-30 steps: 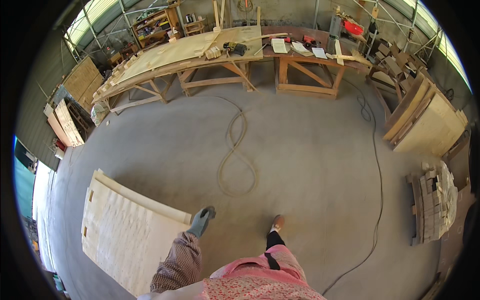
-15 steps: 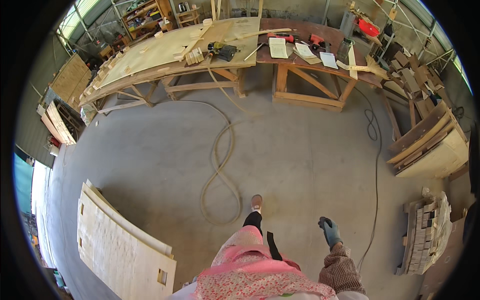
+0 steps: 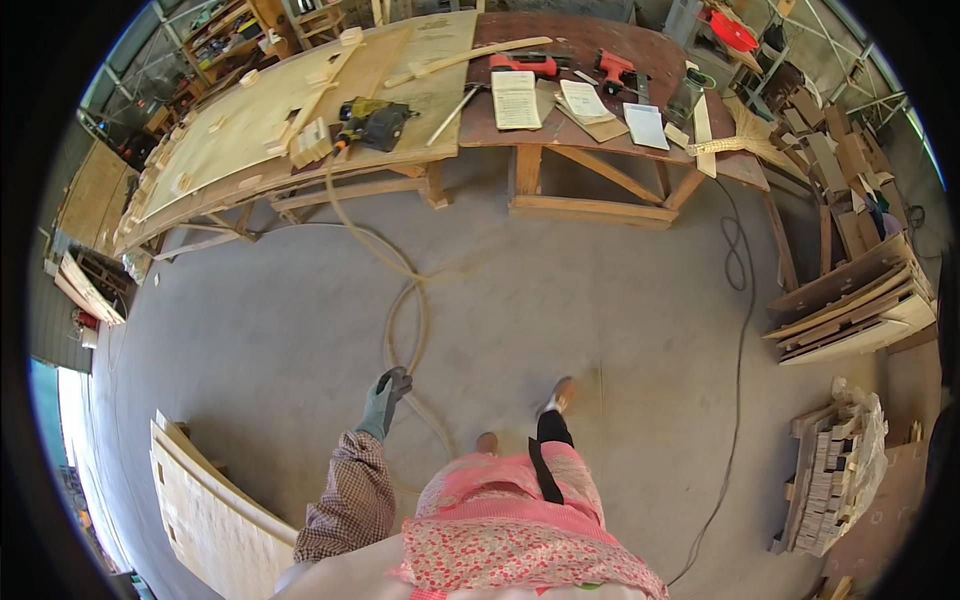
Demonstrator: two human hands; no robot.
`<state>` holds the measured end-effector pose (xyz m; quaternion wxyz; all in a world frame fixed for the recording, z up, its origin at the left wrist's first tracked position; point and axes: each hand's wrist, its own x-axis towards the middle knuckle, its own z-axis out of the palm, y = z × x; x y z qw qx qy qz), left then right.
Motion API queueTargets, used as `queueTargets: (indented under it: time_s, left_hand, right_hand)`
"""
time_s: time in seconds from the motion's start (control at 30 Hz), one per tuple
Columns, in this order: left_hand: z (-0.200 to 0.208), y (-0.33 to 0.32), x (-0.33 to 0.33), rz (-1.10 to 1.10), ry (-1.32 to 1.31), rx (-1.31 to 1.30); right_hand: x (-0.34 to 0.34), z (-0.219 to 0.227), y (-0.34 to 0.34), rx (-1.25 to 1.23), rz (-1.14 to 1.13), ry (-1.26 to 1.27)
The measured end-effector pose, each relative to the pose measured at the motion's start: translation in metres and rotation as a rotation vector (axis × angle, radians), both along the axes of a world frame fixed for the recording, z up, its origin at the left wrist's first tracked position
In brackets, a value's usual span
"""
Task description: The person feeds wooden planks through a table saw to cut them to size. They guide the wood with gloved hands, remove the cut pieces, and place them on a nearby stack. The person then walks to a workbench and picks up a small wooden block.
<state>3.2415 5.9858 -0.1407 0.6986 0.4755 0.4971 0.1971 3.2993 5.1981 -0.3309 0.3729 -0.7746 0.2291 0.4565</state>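
Observation:
My left hand (image 3: 384, 402), in a grey-blue glove with dark fingertips, swings out in front of my body above the floor. Its fingers are loosely curled together and hold nothing that I can see. Below it a pale hose (image 3: 421, 318) lies looped across the concrete. My right hand is out of the picture. Ahead stands a dark red table (image 3: 640, 85) with red power tools (image 3: 613, 70), an open notebook (image 3: 515, 100) and loose papers (image 3: 583, 98). On the wooden bench (image 3: 235, 120) to its left lie a yellow-and-black power tool (image 3: 372, 123) and small wood blocks (image 3: 311, 143).
Curved plywood panels (image 3: 215, 515) lean at the lower left. At the right are stacked boards (image 3: 860, 310), a wrapped bundle of wood strips (image 3: 835, 470) and a heap of offcuts (image 3: 825, 140). A dark cable (image 3: 741, 400) runs along the floor on the right.
I have stepped forward, and the tables look closer. My left hand has swung into view, while my gloved right hand has left the picture. Both feet show now.

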Motion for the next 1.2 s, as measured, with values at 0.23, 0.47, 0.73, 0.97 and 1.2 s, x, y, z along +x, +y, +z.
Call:
queueTargets:
  time_s: [0.23,0.47,0.73,0.97,1.2]
  left_hand:
    - [-0.093,-0.028,0.072,-0.110,0.255,-0.221]
    - [-0.086,-0.060,0.134,0.050,0.293,-0.472]
    - [-0.112,-0.005,0.239,0.058,0.295,-0.188]
    - [-0.103,0.076,0.408,-0.021,0.302,-0.107]
    - [-0.098,0.162,0.551,0.458,0.156,-0.035]
  right_hand:
    - [0.206,0.099,0.205,0.121,-0.126,-0.001]
    - [0.484,0.145,0.350,-0.178,0.532,-0.668]
    - [0.667,0.205,0.582,0.161,0.696,-0.870]
    - [0.726,0.206,0.614,0.085,0.762,-0.778]
    - [0.802,0.188,0.647,0.132,0.545,-0.869]
